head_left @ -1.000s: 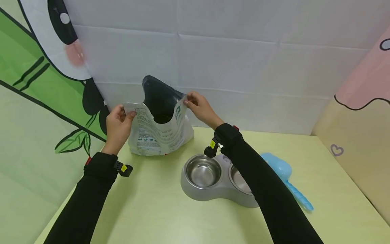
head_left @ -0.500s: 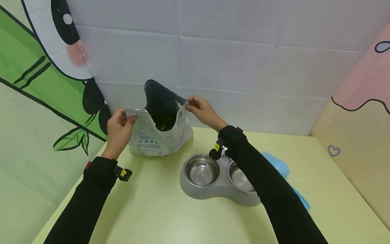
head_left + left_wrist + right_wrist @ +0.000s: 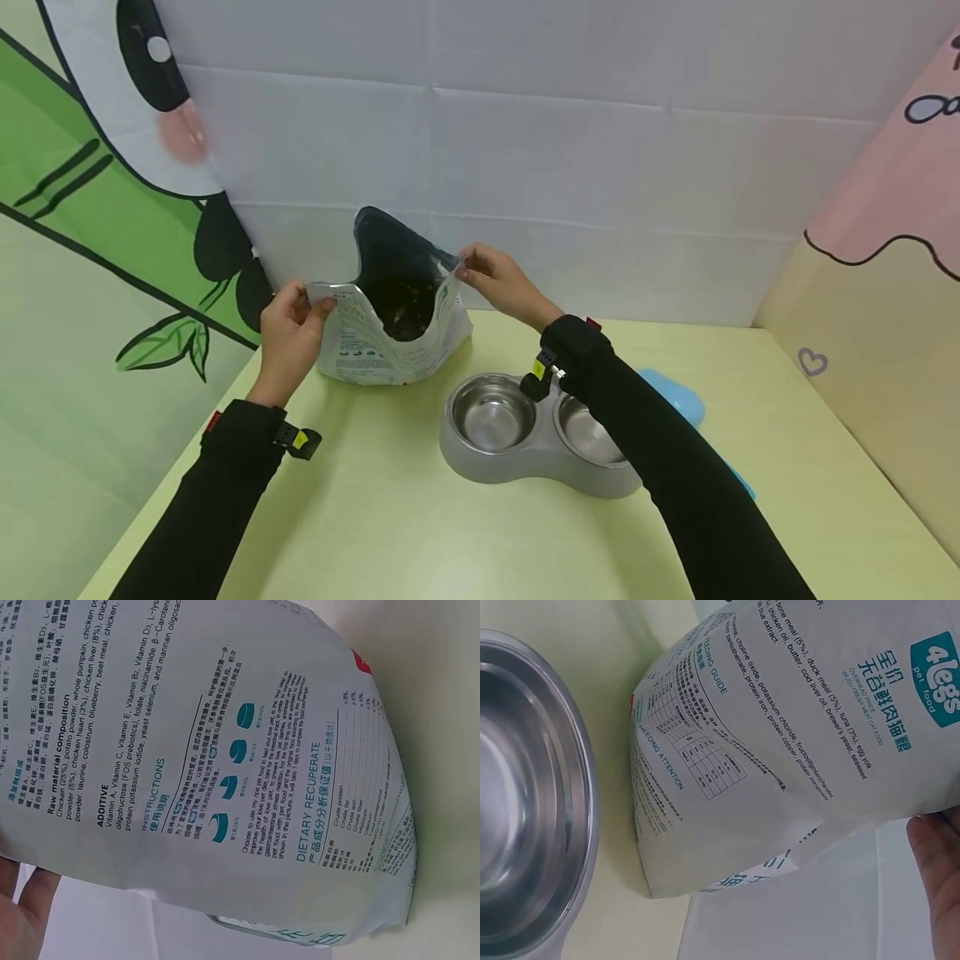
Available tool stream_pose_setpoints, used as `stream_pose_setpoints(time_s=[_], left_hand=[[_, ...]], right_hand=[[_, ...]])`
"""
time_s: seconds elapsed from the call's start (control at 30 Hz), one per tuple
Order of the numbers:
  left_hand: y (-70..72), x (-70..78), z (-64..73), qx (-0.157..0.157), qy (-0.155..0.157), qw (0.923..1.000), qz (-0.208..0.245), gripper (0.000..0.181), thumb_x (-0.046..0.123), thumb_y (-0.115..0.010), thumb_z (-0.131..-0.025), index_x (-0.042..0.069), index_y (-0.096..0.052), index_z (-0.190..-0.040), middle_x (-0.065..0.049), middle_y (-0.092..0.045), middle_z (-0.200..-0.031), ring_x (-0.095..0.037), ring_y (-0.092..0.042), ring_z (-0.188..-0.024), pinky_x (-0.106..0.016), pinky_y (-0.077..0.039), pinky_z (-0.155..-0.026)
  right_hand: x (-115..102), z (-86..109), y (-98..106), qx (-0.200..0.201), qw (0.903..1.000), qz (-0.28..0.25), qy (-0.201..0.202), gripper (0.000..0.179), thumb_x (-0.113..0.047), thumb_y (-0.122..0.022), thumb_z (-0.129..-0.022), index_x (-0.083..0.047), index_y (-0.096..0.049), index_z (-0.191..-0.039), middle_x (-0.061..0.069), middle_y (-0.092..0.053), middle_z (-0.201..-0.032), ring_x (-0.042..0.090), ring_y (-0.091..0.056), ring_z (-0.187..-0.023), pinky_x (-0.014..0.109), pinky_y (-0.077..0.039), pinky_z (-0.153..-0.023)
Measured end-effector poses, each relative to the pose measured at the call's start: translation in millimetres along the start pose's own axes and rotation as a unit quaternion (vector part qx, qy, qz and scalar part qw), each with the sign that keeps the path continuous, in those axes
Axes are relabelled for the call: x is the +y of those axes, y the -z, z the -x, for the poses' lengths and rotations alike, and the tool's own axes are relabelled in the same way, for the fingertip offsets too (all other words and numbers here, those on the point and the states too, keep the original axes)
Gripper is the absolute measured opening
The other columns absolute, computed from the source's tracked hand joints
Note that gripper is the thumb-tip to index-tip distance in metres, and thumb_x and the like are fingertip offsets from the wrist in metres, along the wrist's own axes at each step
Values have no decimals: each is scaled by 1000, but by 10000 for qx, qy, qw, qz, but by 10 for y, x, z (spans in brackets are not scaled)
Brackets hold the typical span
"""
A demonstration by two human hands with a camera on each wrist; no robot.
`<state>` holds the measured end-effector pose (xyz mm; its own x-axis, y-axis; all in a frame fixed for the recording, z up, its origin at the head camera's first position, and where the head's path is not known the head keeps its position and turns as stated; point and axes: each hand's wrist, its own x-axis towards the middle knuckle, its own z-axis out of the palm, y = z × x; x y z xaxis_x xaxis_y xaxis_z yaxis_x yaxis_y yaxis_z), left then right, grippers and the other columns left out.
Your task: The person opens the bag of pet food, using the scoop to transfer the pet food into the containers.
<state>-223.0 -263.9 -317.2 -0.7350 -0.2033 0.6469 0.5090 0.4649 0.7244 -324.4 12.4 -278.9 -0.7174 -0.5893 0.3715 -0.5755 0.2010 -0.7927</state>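
A white printed bag of cat food stands on the table with its mouth spread wide. Brown kibble shows inside, against the dark lining. My left hand pinches the left corner of the bag's rim between thumb and fingers. At the opposite corner, my right hand pinches the rim the same way. Printed ingredient text fills the bag in the left wrist view, with part of the left hand at the lower left edge. The right wrist view shows the bag's side and the right thumb.
In front of the bag sits a grey double pet feeder with two steel bowls, the right one partly behind my right forearm. A blue scoop lies beyond that forearm, mostly covered by it. A white cloth wall rises behind the table.
Both hands have come down slightly with the bag's rim, and the mouth tips toward me, so more kibble shows. The blue scoop is now more covered by the right forearm.
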Motion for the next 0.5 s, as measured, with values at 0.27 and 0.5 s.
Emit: stream_pose_setpoints(time_s=[0.27,0.5], left_hand=[[-28,-24,54,10,-76,10000,9,22,0,-59,-92,-10,-55,-111,-4,-63,-107,-1,-58,-97,-15,-47,-87],[-41,-29,89,51,-169,9998,81,18,-2,-60,-91,-11,-56,-106,18,-59,-98,2,-59,-92,-12,-47,-82]], right_hand=[[-3,49,20,-101,9999,1,7,19,-2,-48,-99,5,-51,-117,21,-58,-112,30,-56,-114,30,-46,-95],[15,81,28,-156,9999,-34,-5,18,-1,-46,-100,6,-51,-116,23,-57,-113,34,-56,-113,30,-46,-95]])
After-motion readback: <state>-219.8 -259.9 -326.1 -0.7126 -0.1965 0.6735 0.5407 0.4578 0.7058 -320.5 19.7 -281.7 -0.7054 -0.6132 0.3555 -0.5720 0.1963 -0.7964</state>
